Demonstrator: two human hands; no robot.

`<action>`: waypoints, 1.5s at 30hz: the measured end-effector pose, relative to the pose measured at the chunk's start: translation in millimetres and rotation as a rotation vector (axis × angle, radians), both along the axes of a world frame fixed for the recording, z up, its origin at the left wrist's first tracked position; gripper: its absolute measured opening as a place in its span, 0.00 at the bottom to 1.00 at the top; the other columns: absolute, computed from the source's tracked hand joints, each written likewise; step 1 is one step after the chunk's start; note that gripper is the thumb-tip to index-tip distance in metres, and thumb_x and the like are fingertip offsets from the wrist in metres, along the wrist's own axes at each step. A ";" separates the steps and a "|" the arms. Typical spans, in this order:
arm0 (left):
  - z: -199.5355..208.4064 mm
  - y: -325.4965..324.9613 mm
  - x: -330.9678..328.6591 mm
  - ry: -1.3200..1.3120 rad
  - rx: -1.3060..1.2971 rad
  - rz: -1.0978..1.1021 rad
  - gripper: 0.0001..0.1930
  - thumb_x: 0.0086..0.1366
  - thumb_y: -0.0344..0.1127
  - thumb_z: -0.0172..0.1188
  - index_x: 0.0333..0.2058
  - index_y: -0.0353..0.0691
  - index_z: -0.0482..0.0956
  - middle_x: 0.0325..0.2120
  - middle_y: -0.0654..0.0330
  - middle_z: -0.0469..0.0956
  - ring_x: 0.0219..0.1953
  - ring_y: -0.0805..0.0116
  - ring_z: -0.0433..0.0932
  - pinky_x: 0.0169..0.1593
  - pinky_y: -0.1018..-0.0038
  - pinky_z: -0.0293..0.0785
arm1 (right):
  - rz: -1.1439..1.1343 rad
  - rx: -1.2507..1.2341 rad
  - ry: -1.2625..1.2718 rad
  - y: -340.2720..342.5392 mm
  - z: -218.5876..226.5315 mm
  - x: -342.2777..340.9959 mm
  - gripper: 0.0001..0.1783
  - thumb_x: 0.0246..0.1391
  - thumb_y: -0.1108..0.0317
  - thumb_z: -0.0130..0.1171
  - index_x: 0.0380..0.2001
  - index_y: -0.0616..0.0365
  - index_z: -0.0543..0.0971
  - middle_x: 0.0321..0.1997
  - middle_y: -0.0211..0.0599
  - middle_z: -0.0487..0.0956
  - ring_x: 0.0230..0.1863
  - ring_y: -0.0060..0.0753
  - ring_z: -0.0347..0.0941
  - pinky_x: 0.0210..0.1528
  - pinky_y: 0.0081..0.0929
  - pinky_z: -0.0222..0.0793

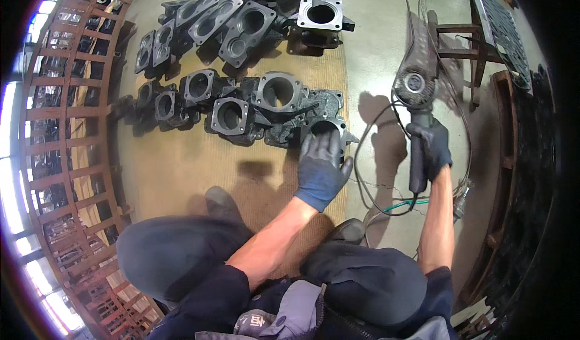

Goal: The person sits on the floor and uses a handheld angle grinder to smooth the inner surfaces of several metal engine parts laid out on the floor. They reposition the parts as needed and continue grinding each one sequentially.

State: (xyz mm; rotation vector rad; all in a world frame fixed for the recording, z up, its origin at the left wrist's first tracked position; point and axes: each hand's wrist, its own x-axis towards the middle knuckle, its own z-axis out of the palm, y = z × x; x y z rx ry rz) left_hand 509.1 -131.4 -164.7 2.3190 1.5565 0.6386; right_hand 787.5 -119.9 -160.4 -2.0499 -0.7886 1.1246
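My left hand (324, 169), in a dark blue work glove, rests on the nearest black metal casting (339, 136). Its fingers lie stretched over the casting's round bore, and the thumb stands apart along the right side. The fingertips are partly lost in the dark opening. My right hand (431, 148), gloved too, is wrapped round an angle grinder (418, 169). The grinder's round head (414, 84) points away from me, raised over the floor to the right of the castings. A cord trails from its near end.
More flanged castings (230, 116) stand in rows on a tan corrugated mat (175, 177). Another with a bright machined face (320, 6) sits at the back. Slatted brown racks (66, 113) line the left. A dark wooden stand (462, 53) is at right. Black cable (362, 183) loops near my right foot.
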 end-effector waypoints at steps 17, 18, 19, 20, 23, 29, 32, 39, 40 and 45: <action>19.0 -14.7 40.1 -0.360 -0.119 -0.300 0.28 0.52 0.36 0.65 0.51 0.33 0.67 0.47 0.42 0.71 0.48 0.46 0.72 0.51 0.56 0.69 | 0.205 0.002 -0.490 36.3 -21.2 41.1 0.28 0.33 0.52 0.67 0.35 0.64 0.79 0.33 0.50 0.81 0.35 0.47 0.78 0.39 0.35 0.72; 14.5 -15.9 52.8 -0.496 -0.278 -0.361 0.29 0.52 0.37 0.65 0.51 0.33 0.67 0.47 0.41 0.70 0.49 0.46 0.72 0.52 0.57 0.70 | 0.121 -0.046 -0.376 20.6 -8.1 49.1 0.27 0.33 0.53 0.68 0.34 0.65 0.79 0.30 0.46 0.80 0.30 0.39 0.77 0.36 0.32 0.72; 22.6 -12.4 74.4 -0.599 -0.424 -0.302 0.29 0.54 0.38 0.65 0.52 0.32 0.65 0.48 0.42 0.69 0.51 0.48 0.71 0.54 0.58 0.69 | 0.075 -0.033 -0.291 10.6 8.1 49.5 0.27 0.33 0.54 0.69 0.34 0.64 0.78 0.29 0.42 0.80 0.28 0.34 0.76 0.34 0.30 0.72; 31.3 -7.0 99.8 -0.684 -0.571 -0.233 0.30 0.55 0.40 0.65 0.52 0.32 0.64 0.49 0.42 0.69 0.52 0.50 0.71 0.55 0.59 0.68 | 0.034 -0.014 -0.193 2.6 17.2 47.7 0.27 0.33 0.55 0.69 0.35 0.64 0.78 0.28 0.39 0.80 0.26 0.30 0.74 0.32 0.28 0.72; 35.9 1.3 170.1 -0.961 -0.983 -0.280 0.37 0.58 0.49 0.64 0.55 0.29 0.58 0.44 0.43 0.73 0.46 0.57 0.75 0.47 0.66 0.72 | -0.198 0.173 0.082 -6.8 49.3 27.1 0.24 0.35 0.59 0.69 0.34 0.65 0.78 0.28 0.33 0.79 0.24 0.25 0.72 0.30 0.27 0.70; 71.8 25.1 189.4 -1.300 -1.067 -0.308 0.30 0.50 0.34 0.71 0.47 0.29 0.65 0.36 0.57 0.75 0.37 0.73 0.75 0.41 0.76 0.74 | -0.110 0.786 -0.047 -16.9 68.3 26.6 0.21 0.57 0.60 0.55 0.49 0.64 0.74 0.52 0.45 0.73 0.47 0.29 0.73 0.50 0.29 0.68; 132.7 43.9 158.6 -1.288 -1.310 -0.431 0.21 0.59 0.38 0.60 0.46 0.30 0.68 0.28 0.52 0.77 0.26 0.65 0.79 0.31 0.72 0.80 | -0.163 0.684 0.162 -23.1 58.1 33.6 0.23 0.58 0.61 0.54 0.52 0.64 0.72 0.51 0.43 0.75 0.51 0.31 0.72 0.52 0.29 0.69; 161.1 72.1 111.6 -1.411 -1.381 -0.658 0.31 0.56 0.41 0.57 0.53 0.26 0.63 0.41 0.41 0.74 0.36 0.57 0.80 0.42 0.66 0.80 | 0.396 0.665 -0.455 18.7 3.9 -11.2 0.26 0.51 0.57 0.60 0.49 0.61 0.73 0.49 0.44 0.76 0.51 0.39 0.70 0.53 0.30 0.66; 167.4 76.4 104.7 -1.438 -1.352 -0.659 0.33 0.54 0.42 0.58 0.54 0.26 0.63 0.41 0.41 0.74 0.36 0.56 0.80 0.42 0.66 0.80 | 0.474 0.712 -0.493 25.3 12.0 -28.5 0.25 0.50 0.57 0.60 0.49 0.60 0.73 0.49 0.45 0.76 0.51 0.40 0.70 0.54 0.30 0.66; 197.9 89.6 115.8 -1.657 -1.409 -0.866 0.36 0.51 0.43 0.62 0.54 0.27 0.61 0.42 0.44 0.73 0.36 0.54 0.80 0.39 0.64 0.81 | 0.743 0.773 -0.689 -9.5 30.5 -93.1 0.23 0.48 0.59 0.60 0.47 0.55 0.75 0.50 0.46 0.74 0.53 0.47 0.67 0.56 0.32 0.63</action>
